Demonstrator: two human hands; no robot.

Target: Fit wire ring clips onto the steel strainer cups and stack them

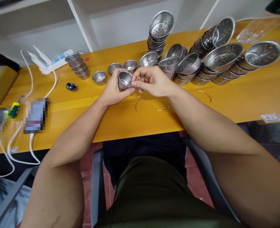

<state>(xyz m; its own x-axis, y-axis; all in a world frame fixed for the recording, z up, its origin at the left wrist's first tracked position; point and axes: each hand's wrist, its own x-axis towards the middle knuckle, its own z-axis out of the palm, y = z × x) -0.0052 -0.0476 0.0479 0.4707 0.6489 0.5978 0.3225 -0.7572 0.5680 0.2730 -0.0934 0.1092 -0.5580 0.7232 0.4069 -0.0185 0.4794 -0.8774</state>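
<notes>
My left hand (111, 88) is wrapped round a small perforated metal strainer cup (124, 79), whose mouth tilts up towards me. At the cup's right rim, my right hand (151, 80) is closed in a pinch; what sits between its fingertips is too small to make out. Thin curved wires (161, 109) lie on the table below my hands, and one wire end shows just under the fingers. Single small strainer cups (99, 78) stand just beyond and left of my left hand.
Stacks of larger perforated strainers (223, 57) crowd the table's right and back. To the left are a short cup stack (77, 65), a dark shiny object (71, 86), a power strip (56, 62), white cables, a phone (36, 115) and a green-yellow tool (13, 110).
</notes>
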